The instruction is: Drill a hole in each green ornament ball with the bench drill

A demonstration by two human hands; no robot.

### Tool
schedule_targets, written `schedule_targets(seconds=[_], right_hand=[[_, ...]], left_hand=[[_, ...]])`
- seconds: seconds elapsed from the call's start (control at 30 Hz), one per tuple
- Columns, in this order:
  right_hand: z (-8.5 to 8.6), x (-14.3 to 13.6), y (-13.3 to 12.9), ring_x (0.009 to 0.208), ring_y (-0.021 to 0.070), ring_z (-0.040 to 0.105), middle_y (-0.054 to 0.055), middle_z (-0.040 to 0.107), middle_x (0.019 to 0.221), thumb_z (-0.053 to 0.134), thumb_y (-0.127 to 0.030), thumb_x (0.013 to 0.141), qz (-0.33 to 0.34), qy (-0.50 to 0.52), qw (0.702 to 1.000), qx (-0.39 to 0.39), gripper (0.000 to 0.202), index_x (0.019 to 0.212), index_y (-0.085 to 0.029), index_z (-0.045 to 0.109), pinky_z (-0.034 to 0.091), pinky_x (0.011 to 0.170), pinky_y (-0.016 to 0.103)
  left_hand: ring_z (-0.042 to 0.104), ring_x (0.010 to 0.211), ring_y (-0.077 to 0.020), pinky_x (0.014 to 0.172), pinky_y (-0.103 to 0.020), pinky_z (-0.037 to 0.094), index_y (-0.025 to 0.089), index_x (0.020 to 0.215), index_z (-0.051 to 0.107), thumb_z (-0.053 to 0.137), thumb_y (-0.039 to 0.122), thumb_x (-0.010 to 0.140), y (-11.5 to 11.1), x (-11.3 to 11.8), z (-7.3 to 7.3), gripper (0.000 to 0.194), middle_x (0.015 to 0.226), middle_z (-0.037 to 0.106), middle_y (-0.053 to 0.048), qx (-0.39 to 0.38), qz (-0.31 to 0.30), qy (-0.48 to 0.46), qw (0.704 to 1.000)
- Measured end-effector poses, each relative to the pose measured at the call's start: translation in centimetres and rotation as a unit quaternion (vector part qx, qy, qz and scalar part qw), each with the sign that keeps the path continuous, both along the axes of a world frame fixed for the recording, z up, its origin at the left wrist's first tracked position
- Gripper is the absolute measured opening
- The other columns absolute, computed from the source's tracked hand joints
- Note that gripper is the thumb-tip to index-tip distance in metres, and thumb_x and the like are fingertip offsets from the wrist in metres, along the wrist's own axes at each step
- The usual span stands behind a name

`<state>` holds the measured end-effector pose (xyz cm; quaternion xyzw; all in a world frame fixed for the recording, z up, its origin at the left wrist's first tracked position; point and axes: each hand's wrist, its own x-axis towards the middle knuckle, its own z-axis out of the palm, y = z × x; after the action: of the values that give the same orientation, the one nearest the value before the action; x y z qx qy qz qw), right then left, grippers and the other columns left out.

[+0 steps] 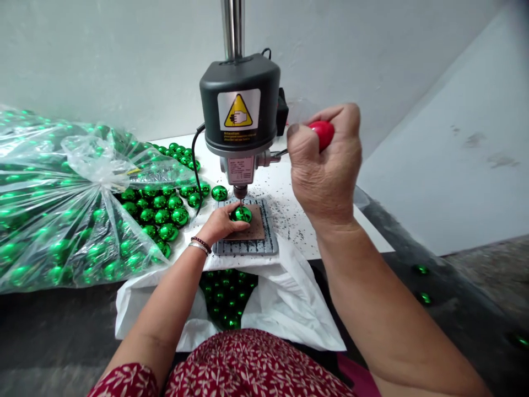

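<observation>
While the left hand (225,221) pinches a shiny green ball (241,214) on brown board (257,223), the right hand (326,160) grips a smooth red knob (322,135).

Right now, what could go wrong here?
The left hand pinches the green ball right beside the bit, with no clamp visible; a slip could catch fingers. The bracelets might snag if they drift closer. Loose chips around the drill press could scatter.
</observation>
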<state>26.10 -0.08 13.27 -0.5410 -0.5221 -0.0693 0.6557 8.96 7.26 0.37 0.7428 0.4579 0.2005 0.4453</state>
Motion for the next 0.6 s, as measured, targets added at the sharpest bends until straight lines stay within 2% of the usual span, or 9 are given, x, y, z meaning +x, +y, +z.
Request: schedule_targets(seconds=[0.1,0.27,0.43,0.6], right_hand=[[-0.5,0.1,-0.3,0.079,0.0040,0.054,-0.002,0.055,0.092,0.053,-0.045,0.095,-0.012,-0.014,1.000,0.014,0.025,0.093,-0.020,0.048,0.052,0.074,0.020],[-0.7,-0.5,-1.4,0.066,0.0037,0.045,-0.004,0.052,0.078,0.056,-0.036,0.089,-0.076,-0.020,0.997,-0.005,0.019,0.086,-0.020,0.048,0.044,0.063,0.019],[-1.0,-0.4,-2.5,0.059,0.0060,0.041,-0.005,0.049,0.067,0.055,-0.031,0.084,-0.083,-0.049,0.994,-0.050,0.013,0.079,-0.022,0.046,0.044,0.061,0.023],[-2.1,-0.4,-2.8,0.059,0.0067,0.044,-0.004,0.049,0.068,0.053,-0.033,0.087,-0.086,-0.061,0.993,-0.050,0.014,0.082,-0.023,0.046,0.044,0.061,0.024]], left_hand=[[0.069,0.108,-0.0264,0.103,-0.038,0.051,0.013,0.132,0.068,0.084,0.031,0.065,-0.3,-0.1,-0.1,0.071,0.111,0.077,-0.007,-0.009,-0.002,-0.013,1.000],[0.070,0.104,-0.0269,0.099,-0.039,0.053,0.013,0.138,0.065,0.083,0.032,0.067,-0.6,0.0,-0.2,0.075,0.110,0.077,-0.008,-0.010,0.003,-0.007,1.000],[0.070,0.104,-0.0277,0.098,-0.039,0.054,0.016,0.138,0.065,0.083,0.035,0.068,-0.4,-0.1,-0.6,0.075,0.109,0.077,-0.006,-0.003,-0.002,0.001,1.000],[0.069,0.111,-0.0301,0.105,-0.042,0.051,0.017,0.138,0.065,0.083,0.037,0.069,-0.3,-0.3,-0.8,0.074,0.116,0.076,-0.007,0.017,-0.013,0.014,1.000]])
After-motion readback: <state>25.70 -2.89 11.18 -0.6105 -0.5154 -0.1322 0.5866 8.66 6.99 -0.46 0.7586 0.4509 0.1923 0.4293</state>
